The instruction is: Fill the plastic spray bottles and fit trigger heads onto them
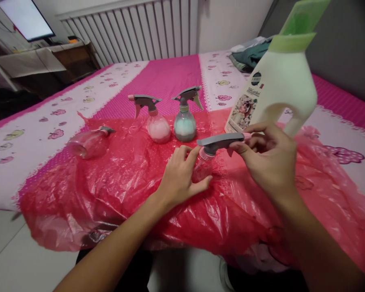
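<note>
A small clear spray bottle (202,169) with a pink collar and grey trigger head stands slightly tilted in front of me. My left hand (182,172) wraps round its body, thumb in front and fingers behind. With thumb and fingers, my right hand (267,156) pinches the pink nozzle end of the spray head (220,142). Just beyond stand a spray bottle with pink liquid (158,129) and another with bluish-green liquid (185,125). Off to the left, a pink-tinted spray bottle (89,144) lies on its side. Close to my right hand rises a large pale detergent jug (280,81) with a green cap.
A crumpled red plastic sheet (118,190) lies under the bottles on a bed with a pink patterned cover (170,77). Folded clothes (251,54) sit behind the jug. A slatted headboard (134,32) and a lit monitor (26,18) are at the back.
</note>
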A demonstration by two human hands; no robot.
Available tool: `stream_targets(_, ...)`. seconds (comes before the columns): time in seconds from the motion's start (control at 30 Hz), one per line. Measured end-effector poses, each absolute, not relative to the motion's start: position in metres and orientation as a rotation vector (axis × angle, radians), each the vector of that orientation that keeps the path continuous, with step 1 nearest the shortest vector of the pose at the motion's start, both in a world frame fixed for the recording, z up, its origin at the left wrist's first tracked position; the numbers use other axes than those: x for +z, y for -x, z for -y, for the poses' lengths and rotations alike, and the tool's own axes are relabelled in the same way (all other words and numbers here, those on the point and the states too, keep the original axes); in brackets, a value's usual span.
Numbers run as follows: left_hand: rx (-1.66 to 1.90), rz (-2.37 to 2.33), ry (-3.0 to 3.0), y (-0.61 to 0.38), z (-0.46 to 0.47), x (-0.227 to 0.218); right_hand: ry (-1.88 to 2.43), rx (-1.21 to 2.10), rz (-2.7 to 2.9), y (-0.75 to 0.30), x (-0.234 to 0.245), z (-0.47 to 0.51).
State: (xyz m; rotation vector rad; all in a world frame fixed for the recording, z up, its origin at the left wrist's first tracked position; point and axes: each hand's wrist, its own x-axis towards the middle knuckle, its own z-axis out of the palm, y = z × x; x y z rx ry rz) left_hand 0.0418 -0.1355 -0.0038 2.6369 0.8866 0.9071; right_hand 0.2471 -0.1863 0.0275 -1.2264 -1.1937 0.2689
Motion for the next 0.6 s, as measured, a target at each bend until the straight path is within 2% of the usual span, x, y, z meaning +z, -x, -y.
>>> stream_targets(0.23,0.94,-0.888,-2.632,-0.041,0.136,-0.006,1.27,0.16,1.228,-0.232,0.028,0.194)
stream_targets(0.6,0.935,-0.846,-2.679,-0.039,0.137,-0.004,1.224,0.204,1.267,-0.237,0.024,0.193)
